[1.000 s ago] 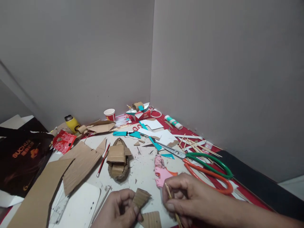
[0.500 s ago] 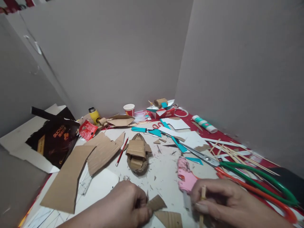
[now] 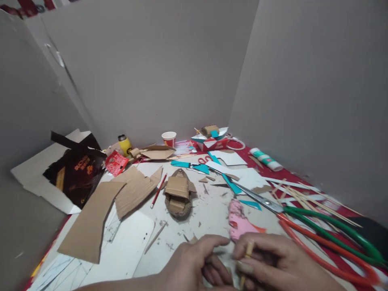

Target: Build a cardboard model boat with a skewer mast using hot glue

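Right of the boat (image 3: 177, 187) lies the pink glue gun (image 3: 238, 226), its near end hidden by the right hand (image 3: 269, 256); beyond it are open scissors (image 3: 266, 202) and, farther right, loose sticks (image 3: 298, 198). Just left of the boat is a pencil (image 3: 159, 191), then cardboard (image 3: 91, 222); behind stands a cup (image 3: 169, 139). The right hand, nearer and right of the boat, pinches a slim stick (image 3: 249, 249) between thumb and forefinger. Beside it, the left hand (image 3: 206, 260) bends inward, forefinger stretched toward it; whether it holds anything cannot be told.
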